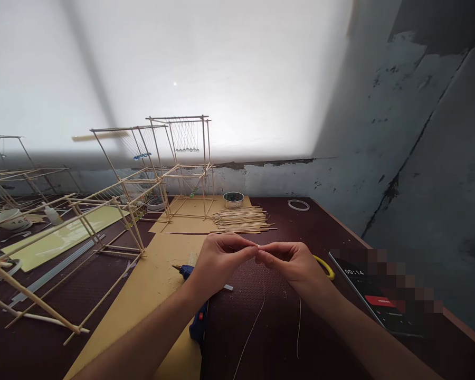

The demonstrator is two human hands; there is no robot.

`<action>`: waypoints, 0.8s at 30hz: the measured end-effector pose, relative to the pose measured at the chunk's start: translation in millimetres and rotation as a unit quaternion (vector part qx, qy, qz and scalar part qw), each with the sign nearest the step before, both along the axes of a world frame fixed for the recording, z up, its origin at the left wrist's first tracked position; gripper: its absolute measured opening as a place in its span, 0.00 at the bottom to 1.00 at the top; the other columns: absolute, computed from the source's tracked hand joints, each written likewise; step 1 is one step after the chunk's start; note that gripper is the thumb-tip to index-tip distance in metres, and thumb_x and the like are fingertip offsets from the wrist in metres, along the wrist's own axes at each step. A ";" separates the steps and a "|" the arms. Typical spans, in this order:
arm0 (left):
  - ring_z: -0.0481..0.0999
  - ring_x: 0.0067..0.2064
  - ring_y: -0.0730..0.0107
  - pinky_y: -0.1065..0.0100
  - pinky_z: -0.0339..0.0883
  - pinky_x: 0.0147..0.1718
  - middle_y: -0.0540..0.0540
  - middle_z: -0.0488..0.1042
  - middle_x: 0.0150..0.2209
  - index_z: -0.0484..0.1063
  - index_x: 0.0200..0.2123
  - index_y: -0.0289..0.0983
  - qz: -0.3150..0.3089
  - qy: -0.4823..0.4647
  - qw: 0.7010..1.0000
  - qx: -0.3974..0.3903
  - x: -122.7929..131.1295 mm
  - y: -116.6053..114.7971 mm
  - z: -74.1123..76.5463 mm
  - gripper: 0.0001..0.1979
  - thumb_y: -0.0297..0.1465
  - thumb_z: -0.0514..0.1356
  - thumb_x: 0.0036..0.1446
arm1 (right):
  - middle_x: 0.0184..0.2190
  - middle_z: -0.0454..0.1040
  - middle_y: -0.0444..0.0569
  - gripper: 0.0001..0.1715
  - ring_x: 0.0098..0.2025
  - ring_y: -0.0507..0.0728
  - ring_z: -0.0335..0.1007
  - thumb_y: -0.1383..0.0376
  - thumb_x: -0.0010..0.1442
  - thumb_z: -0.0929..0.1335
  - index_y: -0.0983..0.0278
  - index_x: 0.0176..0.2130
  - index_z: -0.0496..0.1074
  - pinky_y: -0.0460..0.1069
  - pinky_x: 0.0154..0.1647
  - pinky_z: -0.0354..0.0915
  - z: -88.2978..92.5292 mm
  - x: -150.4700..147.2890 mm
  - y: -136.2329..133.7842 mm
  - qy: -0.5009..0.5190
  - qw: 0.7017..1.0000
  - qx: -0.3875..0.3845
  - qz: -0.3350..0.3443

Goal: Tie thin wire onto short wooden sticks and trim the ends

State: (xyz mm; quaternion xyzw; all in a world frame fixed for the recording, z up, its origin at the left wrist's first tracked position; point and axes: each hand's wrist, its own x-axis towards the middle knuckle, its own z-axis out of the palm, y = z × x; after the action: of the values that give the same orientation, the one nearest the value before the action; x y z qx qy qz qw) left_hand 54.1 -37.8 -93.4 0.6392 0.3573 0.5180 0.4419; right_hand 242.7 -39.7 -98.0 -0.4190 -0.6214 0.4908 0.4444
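Over the near part of the dark table, my left hand (pixel 224 264) and my right hand (pixel 295 264) meet, thumb and forefinger pinched together on each. Between the fingertips is a thin pale thread (pixel 264 293); one length hangs down to the bottom edge, and another drops below my right hand. A tiny light spot shows where the fingertips meet, too small to name. Partly hidden behind my left wrist lies a blue hot glue gun (pixel 198 324), its nozzle pointing left. A yellow loop-shaped handle (pixel 325 268) peeks out behind my right hand.
Stick frames (pixel 180 174) with hanging glass beads stand at left and back. Beyond my hands lie a pile of wooden sticks (pixel 243 219) and a round tin (pixel 233 200). A phone (pixel 364 287) rests at right. Yellow board (pixel 142 295) covers the table's middle left.
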 end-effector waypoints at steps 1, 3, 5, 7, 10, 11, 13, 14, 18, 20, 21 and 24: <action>0.79 0.35 0.65 0.70 0.71 0.34 0.44 0.81 0.30 0.84 0.30 0.38 0.003 0.003 1.000 0.002 0.0 0.1 0.2 0.08 0.37 0.70 0.52 | 0.33 0.81 0.49 0.16 0.40 0.60 0.73 0.55 0.51 0.78 0.61 0.38 0.84 0.51 0.44 0.65 0.1 0.2 -0.1 -0.001 1.000 0.000 0.000; 0.79 0.35 0.66 0.70 0.70 0.34 0.44 0.81 0.30 0.84 0.31 0.39 0.006 0.006 1.000 0.003 -0.2 0.5 0.5 0.08 0.37 0.70 0.52 | 0.33 0.81 0.50 0.16 0.40 0.60 0.73 0.55 0.52 0.78 0.61 0.38 0.84 0.51 0.44 0.65 0.2 0.5 -0.2 -0.004 1.000 -0.001 0.006; 0.78 0.35 0.66 0.70 0.70 0.33 0.44 0.81 0.31 0.85 0.31 0.39 0.009 0.009 1.000 0.004 -0.6 1.3 0.7 0.08 0.37 0.70 0.52 | 0.34 0.81 0.50 0.16 0.41 0.60 0.73 0.55 0.53 0.77 0.61 0.39 0.84 0.51 0.46 0.65 0.0 0.8 -0.1 -0.003 1.000 -0.007 0.014; 0.78 0.35 0.65 0.70 0.70 0.33 0.44 0.81 0.31 0.85 0.31 0.38 0.011 0.019 1.000 0.007 -1.4 2.2 1.3 0.08 0.37 0.70 0.52 | 0.34 0.81 0.49 0.16 0.41 0.59 0.72 0.55 0.53 0.77 0.61 0.39 0.84 0.50 0.45 0.64 -0.1 0.9 0.2 0.000 1.000 -0.016 0.016; 0.78 0.35 0.65 0.70 0.70 0.32 0.44 0.81 0.30 0.84 0.31 0.38 0.003 0.038 0.999 0.013 -2.8 3.0 2.4 0.08 0.37 0.69 0.53 | 0.32 0.79 0.48 0.15 0.38 0.57 0.69 0.56 0.55 0.76 0.62 0.40 0.83 0.49 0.41 0.63 0.2 0.5 1.1 -0.009 1.000 -0.018 0.018; 0.78 0.35 0.65 0.69 0.70 0.32 0.44 0.81 0.30 0.84 0.31 0.38 -0.001 0.044 0.999 0.016 -3.3 3.1 2.7 0.08 0.37 0.69 0.53 | 0.31 0.78 0.47 0.15 0.37 0.56 0.68 0.56 0.55 0.76 0.62 0.40 0.83 0.49 0.40 0.62 0.4 0.3 1.4 -0.013 1.000 -0.016 0.019; 0.79 0.35 0.65 0.69 0.70 0.33 0.44 0.81 0.31 0.84 0.31 0.38 -0.008 0.054 0.998 0.024 -4.3 3.2 3.0 0.08 0.36 0.68 0.54 | 0.30 0.77 0.47 0.14 0.35 0.55 0.66 0.57 0.56 0.76 0.63 0.40 0.83 0.48 0.37 0.61 0.7 0.0 1.7 -0.018 0.999 -0.018 0.020; 0.79 0.35 0.65 0.69 0.70 0.33 0.44 0.81 0.31 0.84 0.32 0.38 -0.009 0.059 0.998 0.029 -4.8 3.3 3.0 0.08 0.36 0.68 0.55 | 0.29 0.76 0.46 0.14 0.34 0.54 0.65 0.57 0.55 0.76 0.63 0.40 0.83 0.48 0.37 0.60 0.7 -0.1 1.7 -0.017 0.999 -0.022 0.020; 0.79 0.36 0.64 0.69 0.70 0.34 0.44 0.81 0.32 0.84 0.33 0.38 -0.012 0.082 0.996 0.045 -6.6 4.1 2.2 0.07 0.35 0.67 0.56 | 0.29 0.75 0.46 0.13 0.34 0.54 0.63 0.58 0.56 0.75 0.63 0.39 0.82 0.48 0.37 0.60 -1.1 0.7 1.8 -0.014 0.999 -0.027 0.026; 0.79 0.36 0.64 0.68 0.70 0.34 0.44 0.81 0.32 0.84 0.34 0.38 -0.015 0.087 0.995 0.043 -7.3 4.9 1.3 0.08 0.35 0.67 0.57 | 0.29 0.75 0.46 0.13 0.34 0.54 0.63 0.58 0.56 0.75 0.63 0.39 0.82 0.48 0.37 0.60 -2.3 1.3 1.9 -0.014 0.999 -0.026 0.028; 0.79 0.36 0.64 0.68 0.71 0.34 0.44 0.81 0.32 0.84 0.34 0.38 -0.016 0.086 0.995 0.041 -7.5 5.4 0.8 0.08 0.36 0.67 0.57 | 0.29 0.75 0.46 0.12 0.34 0.54 0.63 0.58 0.56 0.75 0.63 0.39 0.82 0.48 0.37 0.60 -2.6 1.4 1.9 -0.013 0.999 -0.026 0.030; 0.80 0.36 0.63 0.67 0.72 0.35 0.43 0.81 0.33 0.83 0.35 0.37 -0.018 0.075 0.996 0.035 -7.8 6.4 -0.7 0.10 0.38 0.67 0.57 | 0.30 0.75 0.46 0.11 0.34 0.54 0.63 0.58 0.57 0.75 0.63 0.38 0.82 0.48 0.37 0.60 -2.5 1.4 2.1 -0.011 0.999 -0.027 0.034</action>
State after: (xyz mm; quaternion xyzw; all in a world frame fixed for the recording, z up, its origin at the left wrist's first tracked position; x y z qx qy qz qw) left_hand 46.3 -31.4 -94.1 0.6975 0.3597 0.4728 0.4006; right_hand 244.1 -37.7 -100.4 -0.4148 -0.6268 0.5176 0.4087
